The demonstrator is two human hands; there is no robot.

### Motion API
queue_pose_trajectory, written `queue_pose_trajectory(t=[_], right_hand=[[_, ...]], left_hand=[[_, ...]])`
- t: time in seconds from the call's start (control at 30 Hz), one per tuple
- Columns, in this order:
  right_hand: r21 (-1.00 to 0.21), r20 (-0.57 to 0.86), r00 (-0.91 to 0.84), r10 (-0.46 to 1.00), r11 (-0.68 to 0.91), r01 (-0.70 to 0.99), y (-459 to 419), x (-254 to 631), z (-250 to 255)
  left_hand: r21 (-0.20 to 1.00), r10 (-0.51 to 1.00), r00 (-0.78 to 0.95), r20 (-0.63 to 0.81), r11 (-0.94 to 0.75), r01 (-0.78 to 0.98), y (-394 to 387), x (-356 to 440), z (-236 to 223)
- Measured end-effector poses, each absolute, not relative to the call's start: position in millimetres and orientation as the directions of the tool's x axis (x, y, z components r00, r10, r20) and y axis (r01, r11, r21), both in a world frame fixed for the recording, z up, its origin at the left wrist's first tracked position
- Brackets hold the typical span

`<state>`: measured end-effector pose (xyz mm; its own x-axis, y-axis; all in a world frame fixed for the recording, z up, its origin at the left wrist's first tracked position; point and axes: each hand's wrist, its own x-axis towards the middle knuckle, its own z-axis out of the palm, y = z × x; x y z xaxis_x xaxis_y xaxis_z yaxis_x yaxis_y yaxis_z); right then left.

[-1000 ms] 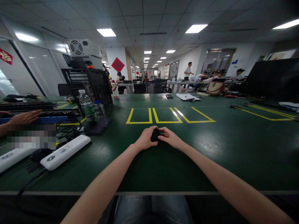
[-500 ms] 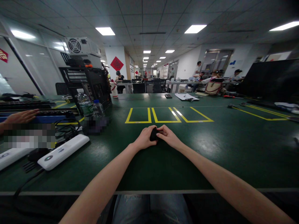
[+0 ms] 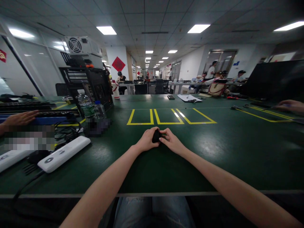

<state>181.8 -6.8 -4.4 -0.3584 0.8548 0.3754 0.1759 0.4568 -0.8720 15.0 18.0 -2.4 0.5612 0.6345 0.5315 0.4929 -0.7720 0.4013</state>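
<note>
A small, rounded black object (image 3: 156, 136) is between my two hands, low over the green table (image 3: 166, 171). Its kind is too dark and too covered to make out. My left hand (image 3: 147, 139) wraps around it from the left, thumb on the near side and fingers on the far side. From the right, my right hand (image 3: 171, 140) pinches at its edge with bent fingers and thumb. Just beyond both hands, yellow tape outlines (image 3: 169, 123) mark the tabletop.
At left stand a white power strip (image 3: 64, 154), tangled black cables, a water bottle (image 3: 87, 106) and an open computer case (image 3: 95, 82). A co-worker's hand (image 3: 21, 120) rests at far left, another hand (image 3: 291, 105) at far right. A clipboard (image 3: 189, 98) lies towards the back.
At the right edge another person's hand has come into view. My hands stay on the black object with barely any shift. A standing person in the background has moved right.
</note>
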Motion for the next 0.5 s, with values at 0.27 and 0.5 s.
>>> queue_pose_trajectory(t=[0.27, 0.5], right_hand=[[-0.886, 0.357, -0.331, 0.873, 0.429, 0.176, 5.0, 185.6, -6.4], [-0.926, 0.303, -0.448, 0.841, 0.372, 0.071, 1.9, 191.1, -0.4]], left_hand=[[0.416, 0.641, 0.565, 0.519, -0.767, 0.488, 16.6, 14.5, -0.7], [0.442, 0.656, 0.559, 0.507, -0.754, 0.485, 15.9, 14.6, 0.9]])
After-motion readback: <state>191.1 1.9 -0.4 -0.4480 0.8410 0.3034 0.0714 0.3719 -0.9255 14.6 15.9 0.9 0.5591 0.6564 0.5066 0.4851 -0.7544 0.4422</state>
